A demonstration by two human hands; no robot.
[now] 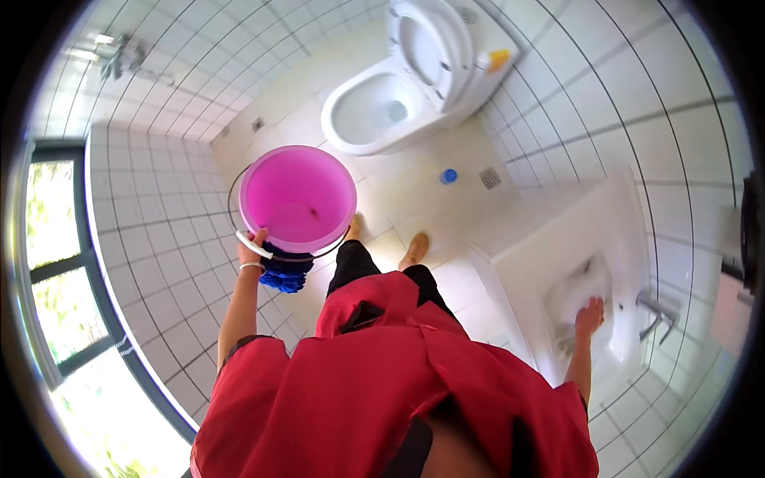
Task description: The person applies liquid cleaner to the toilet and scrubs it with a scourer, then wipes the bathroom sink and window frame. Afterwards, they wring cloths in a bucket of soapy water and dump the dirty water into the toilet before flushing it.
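A pink bucket (297,199) with a black wire handle and white grip is held up at the left by my left hand (253,248), whose fingers are closed at its rim beside the grip. Blue shaggy cloth or mop material (284,272) shows just below the bucket, close to that hand. On the right, my right hand (590,317) is over the basin of the white sink (510,279), below the drain opening. Its fingers look spread, and nothing shows in them. A metal faucet (658,312) stands just right of this hand.
A white toilet (343,131) with its lid raised stands at the top, a yellow-orange item (498,59) on its tank. A small blue object (449,176) lies on the floor near a square drain (490,178). Windows (70,299) line the left wall; a shower fixture (119,57) hangs upper left.
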